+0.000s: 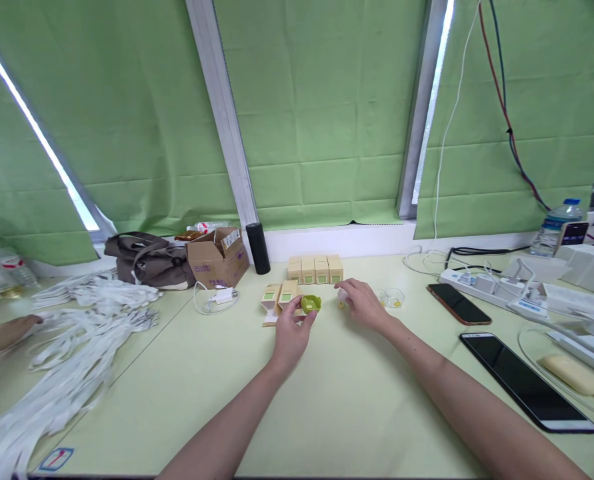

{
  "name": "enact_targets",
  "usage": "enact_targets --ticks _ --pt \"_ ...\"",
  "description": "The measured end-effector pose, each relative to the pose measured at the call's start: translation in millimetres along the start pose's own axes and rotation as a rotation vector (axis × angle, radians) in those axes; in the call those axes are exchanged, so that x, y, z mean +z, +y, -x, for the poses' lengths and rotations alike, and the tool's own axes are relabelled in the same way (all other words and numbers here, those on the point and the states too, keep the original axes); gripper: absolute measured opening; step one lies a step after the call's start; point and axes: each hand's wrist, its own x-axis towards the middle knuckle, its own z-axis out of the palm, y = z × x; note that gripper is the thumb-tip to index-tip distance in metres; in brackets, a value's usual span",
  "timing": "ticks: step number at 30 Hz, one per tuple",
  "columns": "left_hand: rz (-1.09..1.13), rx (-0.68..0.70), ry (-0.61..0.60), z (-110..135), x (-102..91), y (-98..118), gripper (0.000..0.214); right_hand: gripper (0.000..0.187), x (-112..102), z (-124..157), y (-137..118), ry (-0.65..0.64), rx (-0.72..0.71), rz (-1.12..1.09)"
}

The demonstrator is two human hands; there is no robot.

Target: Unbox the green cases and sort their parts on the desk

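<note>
1. L hand [291,330]: per my remote feed, fingers clamped on green cup [311,306], in front of box row [321,270].
2. R hand [363,303]: over small clear pc. [342,298], front-right of box row; I can't tell if fingers grip it.
3. Open cartons [270,295]: front-left of box row.
</note>
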Motion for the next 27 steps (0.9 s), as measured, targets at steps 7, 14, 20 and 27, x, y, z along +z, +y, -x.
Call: enact_targets --ticks 7,14,20,27 --pt "0.010 -0.010 0.002 0 0.1 -2 0.047 0.045 -4 -4 -8 -0.104 -0.039 0.212" --pt "0.003 0.005 0.016 -1 0.1 -4 0.047 0.018 -2 -5 -15 -0.140 -0.092 0.263" --pt "0.005 0.007 0.003 0 -1.1 -4 0.045 0.025 5 -8 -18 -0.134 -0.060 0.316" --pt "0.007 0.011 0.023 -1 0.4 -5 0.045 0.031 18 -17 -25 -0.105 -0.042 0.308"
